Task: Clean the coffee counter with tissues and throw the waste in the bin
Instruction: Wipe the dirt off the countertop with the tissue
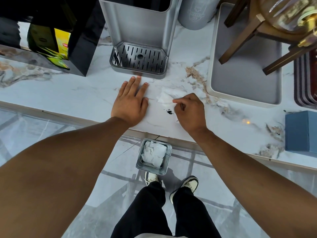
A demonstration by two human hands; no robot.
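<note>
A white tissue (165, 97) lies on the marble counter (77, 93), and my right hand (189, 111) pinches its near edge with the fingers closed. A small heap of dark coffee grounds (169, 112) sits just left of that hand, near the counter's front edge. My left hand (131, 101) rests flat on the counter with fingers spread, left of the tissue, holding nothing. On the floor below the counter edge stands a square metal bin (167, 162) with crumpled white tissues inside.
A grey coffee machine (140, 31) with its drip tray stands behind my hands. A black tea-bag holder (77, 40) is at the left, a grey tray (243, 79) with a wooden stand at the right, a blue box (301, 131) at the near right.
</note>
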